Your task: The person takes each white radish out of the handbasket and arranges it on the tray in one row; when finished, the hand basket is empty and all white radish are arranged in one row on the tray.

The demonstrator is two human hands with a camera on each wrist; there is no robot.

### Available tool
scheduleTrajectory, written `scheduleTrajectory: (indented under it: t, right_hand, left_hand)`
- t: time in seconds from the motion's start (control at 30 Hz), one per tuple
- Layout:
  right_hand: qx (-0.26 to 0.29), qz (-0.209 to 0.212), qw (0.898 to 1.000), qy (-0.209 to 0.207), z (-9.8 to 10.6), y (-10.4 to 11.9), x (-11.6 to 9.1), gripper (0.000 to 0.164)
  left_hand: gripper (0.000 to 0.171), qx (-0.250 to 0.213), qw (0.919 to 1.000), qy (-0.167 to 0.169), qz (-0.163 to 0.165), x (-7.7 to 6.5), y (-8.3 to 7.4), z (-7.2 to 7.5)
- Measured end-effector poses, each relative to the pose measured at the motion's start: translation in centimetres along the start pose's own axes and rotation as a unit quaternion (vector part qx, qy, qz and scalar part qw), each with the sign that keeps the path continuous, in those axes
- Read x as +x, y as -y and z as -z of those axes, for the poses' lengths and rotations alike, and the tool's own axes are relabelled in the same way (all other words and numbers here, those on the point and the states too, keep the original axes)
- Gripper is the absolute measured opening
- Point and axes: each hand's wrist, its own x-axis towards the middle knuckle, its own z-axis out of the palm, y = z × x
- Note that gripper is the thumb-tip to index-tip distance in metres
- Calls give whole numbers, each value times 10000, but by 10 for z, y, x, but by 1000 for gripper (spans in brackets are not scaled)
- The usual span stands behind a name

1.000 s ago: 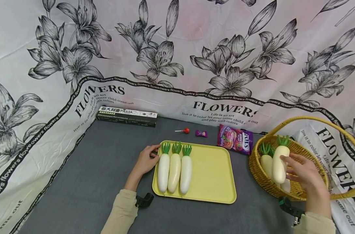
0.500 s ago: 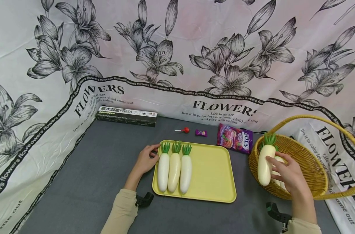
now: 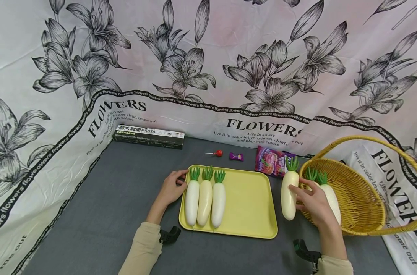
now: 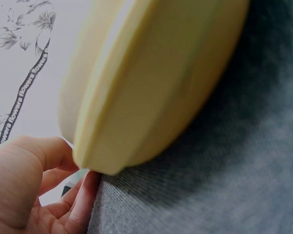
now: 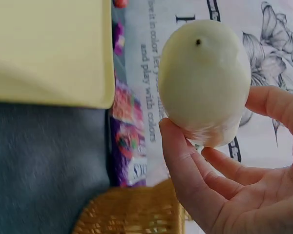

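Pinched in the fingers of my right hand (image 3: 313, 200) is a pale white radish (image 3: 289, 195) with green leaf stubs. It is held upright just off the right side of the yellow tray (image 3: 247, 206); in the right wrist view its rounded tip (image 5: 205, 73) faces the camera. My left hand (image 3: 172, 187) holds the tray's upper left rim between thumb and fingers. A white radish (image 3: 192, 202), a creamier radish (image 3: 205, 202) and another white radish (image 3: 218, 204) lie side by side on the tray's left part. More radishes (image 3: 331, 198) sit in the wicker basket (image 3: 363, 202), partly hidden by my right hand.
Behind the tray lie a red lollipop (image 3: 218, 153), a small purple candy (image 3: 236, 156) and a purple candy bag (image 3: 270, 160), partly behind the held radish. A black pasta box (image 3: 148, 137) stands at the back left. The basket's tall handle (image 3: 394, 143) arches over the right side.
My right hand has carried the radish leftward out of the basket to the gap beside the tray. The left hand and the radishes on the tray have stayed put.
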Motion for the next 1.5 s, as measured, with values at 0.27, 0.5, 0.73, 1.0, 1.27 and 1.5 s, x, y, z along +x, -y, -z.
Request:
scheduleTrajectory:
  t: [0.27,0.5,0.73,1.0,1.27,1.5]
  right_hand:
    - [104,131,9996,210,-27,2,6,79]
    - [175,68,9993,327,-49,2,11,74]
    - [209,17,9989,429,-65,-1,15,73]
    - [159,90,9988,452,-81,-2,14,71]
    - [299,92,9979,576,-97,-6,14,63]
    - [219,85,9977,631,-113,-9,15,59]
  left_hand:
    - [45,-48,10000,7,2,0,0,0]
    - [45,-33,10000,21,31,0,0,0]
    - [45,-48,10000,52,47,1,-1,-1]
    - [44,-68,10000,19,25,1,0,-1]
    - [44,-103,9999,27,38,0,0,-1]
    - [45,-107,9999,23,51,0,0,0]
